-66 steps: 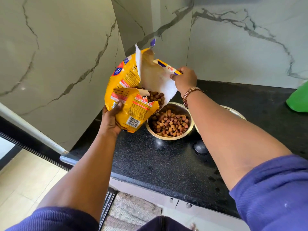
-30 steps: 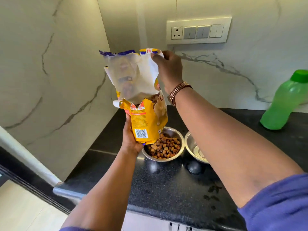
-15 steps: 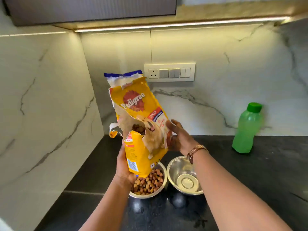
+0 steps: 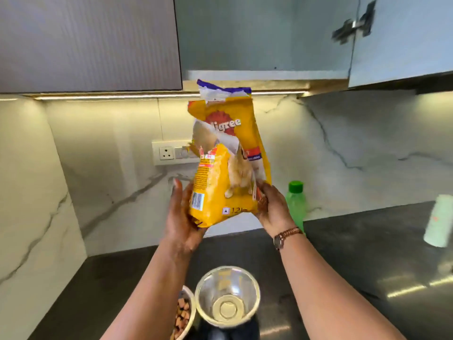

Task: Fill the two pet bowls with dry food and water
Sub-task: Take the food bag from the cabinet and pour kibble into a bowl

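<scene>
Food bag (image 4: 228, 165) now higher, between both hands (image 4: 274, 212).

Walls: white marble-look panels (image 4: 110, 192) with grey veining.
Bench: black speckled stone top (image 4: 355, 261), set in a corner.
Cabinets: grey wall units (image 4: 85, 42) overhead.
Light: warm strip (image 4: 110, 96) under cabinets.
Socket panel (image 4: 169, 153): on back wall.

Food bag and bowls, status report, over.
Both hands, left and right, hold food bag upright. Left bowl has kibble; right bowl empty. Nothing obstructing.
</scene>
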